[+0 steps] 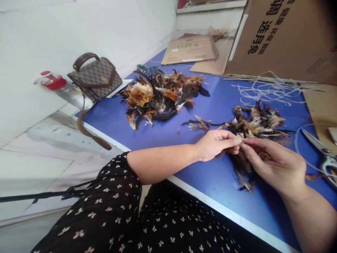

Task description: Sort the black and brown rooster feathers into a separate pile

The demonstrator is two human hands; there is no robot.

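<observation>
My left hand (216, 144) and my right hand (276, 163) meet over the blue table (163, 140), fingertips pinched together on a small bunch of dark and brown feathers (242, 167) that hangs below them. Just behind the hands lies a loose heap of feathers (258, 121). A larger pile of black, orange and tan feathers (160, 95) sits farther left on the table.
Scissors (322, 153) lie at the right edge. White string (265, 89) is tangled near a big cardboard box (284, 35). Flat cardboard (189, 49) lies at the far end. A patterned handbag (96, 77) and a red-capped bottle (60, 88) rest at the left.
</observation>
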